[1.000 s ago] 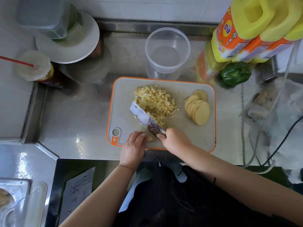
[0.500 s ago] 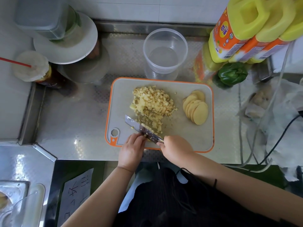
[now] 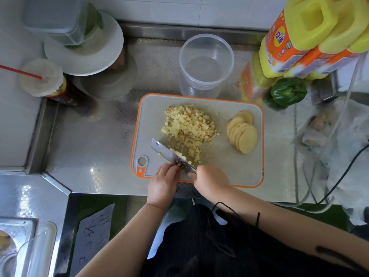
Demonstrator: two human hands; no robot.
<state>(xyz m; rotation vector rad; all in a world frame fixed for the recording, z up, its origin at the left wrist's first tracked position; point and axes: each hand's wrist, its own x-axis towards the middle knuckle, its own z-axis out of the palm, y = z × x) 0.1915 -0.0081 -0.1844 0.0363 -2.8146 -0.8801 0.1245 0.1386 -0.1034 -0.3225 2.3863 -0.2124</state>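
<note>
1. One stainless-steel worktop, embossed in a fine checker pattern, carries everything.
2. One rectangular plastic cutting board, grey-faced, orange-rimmed and round-cornered, lies at the worktop's near edge.
3. Three bottles with moulded yellow caps and orange labels stand at the far right.
4. One round, clear plastic tub stands just beyond the board.
5. Two bare hands: the right hand has its grip wrapped round the knife's handle. The left hand has its grip curled, fingertips bunched on potato bits beside the blade.
6. One loose heap of small, pale-yellow diced potato sits mid-board.
7. One glossy, lobed green pepper lies beside the bottles.
8. One fanned row of thin oval potato slices, roughly seven, lies on the board's right.
9. One knife, its flat steel blade flecked with dice, slants over the board's near left.
</note>
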